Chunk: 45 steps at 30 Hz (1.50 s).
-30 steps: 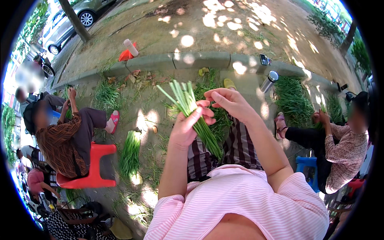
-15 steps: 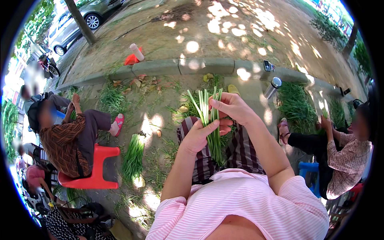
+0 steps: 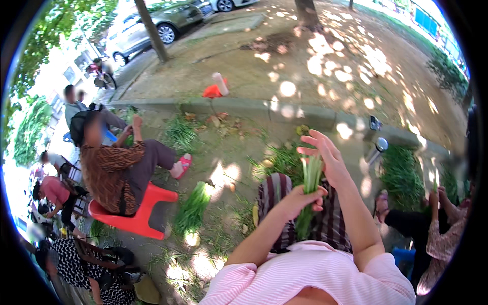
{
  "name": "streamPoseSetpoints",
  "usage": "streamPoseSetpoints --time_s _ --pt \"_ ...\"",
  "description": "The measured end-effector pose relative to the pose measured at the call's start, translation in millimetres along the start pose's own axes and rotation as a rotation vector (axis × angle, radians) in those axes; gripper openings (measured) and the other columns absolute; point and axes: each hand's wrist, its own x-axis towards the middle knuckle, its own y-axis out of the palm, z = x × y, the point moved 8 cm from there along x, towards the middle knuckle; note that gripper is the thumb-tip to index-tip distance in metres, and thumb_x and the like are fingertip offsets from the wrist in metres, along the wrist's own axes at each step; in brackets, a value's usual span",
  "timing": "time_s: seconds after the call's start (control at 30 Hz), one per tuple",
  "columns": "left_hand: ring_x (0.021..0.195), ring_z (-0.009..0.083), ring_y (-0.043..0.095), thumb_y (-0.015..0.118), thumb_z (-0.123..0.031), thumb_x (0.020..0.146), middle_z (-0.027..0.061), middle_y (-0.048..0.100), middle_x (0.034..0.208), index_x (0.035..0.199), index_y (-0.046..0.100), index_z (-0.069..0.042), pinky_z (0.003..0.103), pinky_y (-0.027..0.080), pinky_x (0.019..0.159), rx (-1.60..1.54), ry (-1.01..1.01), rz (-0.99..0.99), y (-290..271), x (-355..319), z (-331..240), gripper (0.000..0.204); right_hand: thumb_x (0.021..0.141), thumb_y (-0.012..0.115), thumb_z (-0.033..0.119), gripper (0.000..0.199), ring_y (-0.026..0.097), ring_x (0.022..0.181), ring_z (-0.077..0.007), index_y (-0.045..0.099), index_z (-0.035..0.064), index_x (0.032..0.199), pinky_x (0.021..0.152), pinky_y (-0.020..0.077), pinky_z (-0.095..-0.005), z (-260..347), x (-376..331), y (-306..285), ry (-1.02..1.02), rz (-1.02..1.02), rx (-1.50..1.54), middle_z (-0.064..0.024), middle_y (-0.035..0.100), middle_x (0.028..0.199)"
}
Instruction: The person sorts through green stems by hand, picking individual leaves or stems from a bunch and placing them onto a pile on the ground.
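Note:
My left hand [image 3: 303, 201] is closed around the middle of a bundle of chives [image 3: 312, 173], held upright over my lap. Their pale cut ends point away from me, and the green leaves hang down between my knees. Beside the pale ends is my right hand [image 3: 330, 161], its fingers stretched out and apart, palm toward the bundle. Whether its palm touches the stalks is hard to tell, as they are slightly blurred. Loose chives [image 3: 285, 158] lie on the ground just beyond my knees. To the left, a gathered bunch of chives [image 3: 193, 208] lies on the paving.
A person sits at left on a red plastic chair [image 3: 155, 206]; another at right holds stalks. Green piles [image 3: 180, 134] [image 3: 400, 173] lie near them. A steel thermos [image 3: 377, 150] stands before the stone curb [image 3: 244, 109]. A pink bottle [image 3: 220, 84] stands beyond it.
The view has swung left. My right hand has let go of the stalks and spread its fingers. My left hand has closed round the bundle, whose ends sit more evenly together.

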Motion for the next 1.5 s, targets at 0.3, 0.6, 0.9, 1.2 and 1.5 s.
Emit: streamPoseSetpoints --time_s 0.3,0.6,0.9,1.2,1.5 --pt "0.072 0.0106 0.060 0.066 -0.020 0.093 0.0018 0.059 0.082 0.113 0.060 0.001 0.028 0.057 0.072 0.005 -0.036 -0.066 -5 1 4 0.029 0.095 0.057 0.014 0.019 0.066 0.083 -0.0088 0.071 0.0027 0.102 0.074 0.0510 -0.0242 6 6 21 -0.081 0.209 -0.823 -0.0019 0.071 0.086" --pt "0.061 0.0128 0.053 0.058 -0.029 0.098 0.0014 0.052 0.067 0.106 0.059 0.000 0.038 0.056 0.075 -0.108 0.185 -0.247 -40 3 -12 0.030 0.099 0.054 0.034 0.054 0.049 0.120 -0.0178 0.040 0.0035 0.141 0.100 0.0399 -0.0309 -18 5 -14 -0.018 0.019 -0.435 -0.0106 0.052 0.132" --pt "0.070 0.0093 0.052 0.056 -0.030 0.098 -0.0016 0.053 0.077 0.103 0.059 -0.006 0.031 0.053 0.077 -0.337 0.485 -0.268 -55 10 -63 0.025 0.101 0.049 0.042 0.043 0.063 0.083 -0.0124 0.057 0.0015 0.115 0.076 0.0523 -0.0268 -110 -70 -8 0.499 0.261 -0.223 -0.0062 0.064 0.097" --pt "0.074 0.0104 0.051 0.052 -0.031 0.100 -0.0009 0.051 0.081 0.105 0.055 -0.007 0.035 0.052 0.085 -0.285 0.438 -0.174 -47 21 -60 0.024 0.100 0.051 0.042 0.041 0.051 0.059 -0.0057 0.060 0.0026 0.101 0.057 0.0459 -0.0216 -98 -73 -21 0.584 0.321 -0.276 0.0040 0.051 0.071" --pt "0.067 0.0099 0.048 0.050 -0.028 0.101 -0.0021 0.049 0.075 0.104 0.057 -0.006 0.033 0.050 0.082 -0.498 0.434 -0.089 -54 43 -72 0.023 0.098 0.056 0.038 0.037 0.052 0.060 -0.0072 0.059 0.0009 0.101 0.058 0.0474 -0.0237 -85 -73 -44 0.582 0.323 -0.317 0.0019 0.053 0.074"
